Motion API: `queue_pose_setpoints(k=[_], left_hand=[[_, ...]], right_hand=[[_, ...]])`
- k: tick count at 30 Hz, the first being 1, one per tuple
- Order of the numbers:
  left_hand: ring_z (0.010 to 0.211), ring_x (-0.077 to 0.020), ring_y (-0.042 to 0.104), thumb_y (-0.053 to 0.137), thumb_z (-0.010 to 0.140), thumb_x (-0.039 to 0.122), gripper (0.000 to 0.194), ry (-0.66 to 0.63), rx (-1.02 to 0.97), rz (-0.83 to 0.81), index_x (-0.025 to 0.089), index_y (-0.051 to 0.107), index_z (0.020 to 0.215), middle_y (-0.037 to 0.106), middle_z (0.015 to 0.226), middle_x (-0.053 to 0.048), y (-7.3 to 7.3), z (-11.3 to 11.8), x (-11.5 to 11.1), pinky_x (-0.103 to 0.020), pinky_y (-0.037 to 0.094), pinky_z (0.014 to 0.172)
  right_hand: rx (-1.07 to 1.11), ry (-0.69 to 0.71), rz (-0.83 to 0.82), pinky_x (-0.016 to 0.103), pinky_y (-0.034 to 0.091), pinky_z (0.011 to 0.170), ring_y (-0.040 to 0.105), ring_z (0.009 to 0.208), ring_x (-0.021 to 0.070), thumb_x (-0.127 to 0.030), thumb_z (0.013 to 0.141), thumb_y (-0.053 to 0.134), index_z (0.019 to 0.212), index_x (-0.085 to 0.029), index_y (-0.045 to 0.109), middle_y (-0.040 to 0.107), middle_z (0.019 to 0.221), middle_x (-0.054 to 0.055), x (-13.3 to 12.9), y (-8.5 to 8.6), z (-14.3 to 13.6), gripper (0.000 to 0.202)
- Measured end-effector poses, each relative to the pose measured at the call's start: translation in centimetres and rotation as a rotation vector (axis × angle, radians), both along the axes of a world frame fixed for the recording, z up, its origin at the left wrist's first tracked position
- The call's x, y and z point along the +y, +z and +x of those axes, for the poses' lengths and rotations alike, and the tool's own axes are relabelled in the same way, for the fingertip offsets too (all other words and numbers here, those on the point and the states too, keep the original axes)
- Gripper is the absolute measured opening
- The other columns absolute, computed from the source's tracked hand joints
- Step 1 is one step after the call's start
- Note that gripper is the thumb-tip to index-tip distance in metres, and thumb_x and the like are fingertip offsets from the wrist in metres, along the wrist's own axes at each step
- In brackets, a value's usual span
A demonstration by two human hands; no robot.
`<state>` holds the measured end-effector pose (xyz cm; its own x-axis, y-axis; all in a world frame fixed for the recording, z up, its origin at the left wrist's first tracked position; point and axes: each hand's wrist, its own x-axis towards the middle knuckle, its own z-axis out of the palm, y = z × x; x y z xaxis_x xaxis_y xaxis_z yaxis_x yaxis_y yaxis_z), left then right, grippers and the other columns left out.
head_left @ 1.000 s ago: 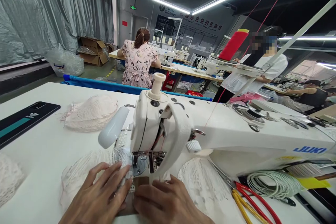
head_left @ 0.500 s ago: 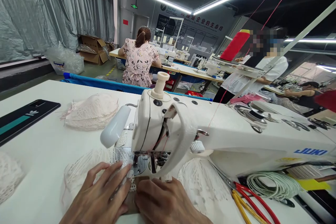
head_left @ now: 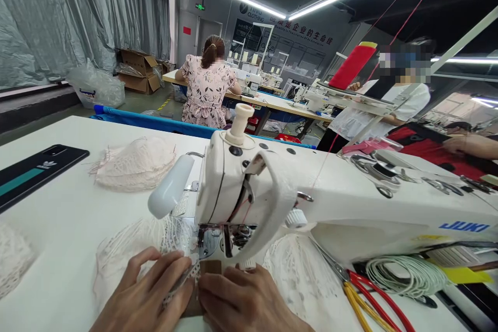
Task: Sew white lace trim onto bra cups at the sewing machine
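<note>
A white sewing machine (head_left: 233,181) stands in front of me. White lace fabric (head_left: 132,244) lies left of its needle area. My left hand (head_left: 151,290) rests on this lace with its fingers bent and closed on the edge, just in front of the presser foot. Close beside it, my right hand (head_left: 245,295) is curled low before the needle plate, its fingertips pressed together; what they hold is hidden. A brown piece (head_left: 210,267) shows between the hands and the machine. More white lace (head_left: 299,270) lies to the right of my right hand.
Scissors with red and yellow handles (head_left: 369,295) lie at the right, near coiled pale cord (head_left: 404,275). On the left are a dark phone (head_left: 42,171), a lace stack (head_left: 134,163) and another lace piece (head_left: 13,259). People sit and stand beyond the table.
My left hand's fingers have drawn closer together and moved slightly down. My right hand has shifted slightly left. At the far right, a person's arm and red-and-black fabric have come into view.
</note>
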<state>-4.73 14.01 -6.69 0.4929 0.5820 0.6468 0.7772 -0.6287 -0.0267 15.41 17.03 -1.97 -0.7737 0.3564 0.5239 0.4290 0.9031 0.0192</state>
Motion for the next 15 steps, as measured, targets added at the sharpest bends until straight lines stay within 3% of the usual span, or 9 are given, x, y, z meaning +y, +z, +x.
queue_pose_setpoints(k=[6, 10, 15], left_hand=[[0.094, -0.0178, 0.060, 0.030, 0.098, 0.012, 0.040, -0.012, -0.036, 0.037, 0.019, 0.065, 0.079, 0.071, 0.090, -0.005, 0.80, 0.39, 0.26, -0.040, 0.033, 0.086], [0.095, -0.0180, 0.059, 0.029, 0.098, 0.011, 0.042, -0.030, -0.019, 0.052, 0.020, 0.065, 0.078, 0.071, 0.090, -0.005, 0.92, 0.32, 0.34, -0.040, 0.033, 0.087], [0.095, -0.0181, 0.058, 0.027, 0.097, 0.010, 0.044, -0.023, -0.051, 0.087, 0.022, 0.066, 0.080, 0.069, 0.091, -0.005, 0.06, 0.42, 0.42, -0.041, 0.032, 0.088]], right_hand=[[-0.013, 0.007, -0.067, 0.028, 0.025, 0.048, 0.051, 0.054, 0.0113, -0.010, 0.091, 0.046, 0.084, -0.016, 0.061, 0.066, 0.076, -0.001, 0.05, 0.20, 0.28, 0.018], [0.009, -0.063, -0.108, 0.027, 0.033, 0.052, 0.054, 0.057, 0.0115, -0.015, 0.095, 0.041, 0.094, -0.016, 0.059, 0.067, 0.081, 0.001, 0.09, 0.68, 0.60, 0.018], [-0.063, -0.072, -0.044, 0.026, 0.025, 0.046, 0.053, 0.055, 0.0105, -0.017, 0.093, 0.044, 0.089, -0.018, 0.059, 0.060, 0.070, -0.002, -0.12, 0.01, 0.13, 0.016]])
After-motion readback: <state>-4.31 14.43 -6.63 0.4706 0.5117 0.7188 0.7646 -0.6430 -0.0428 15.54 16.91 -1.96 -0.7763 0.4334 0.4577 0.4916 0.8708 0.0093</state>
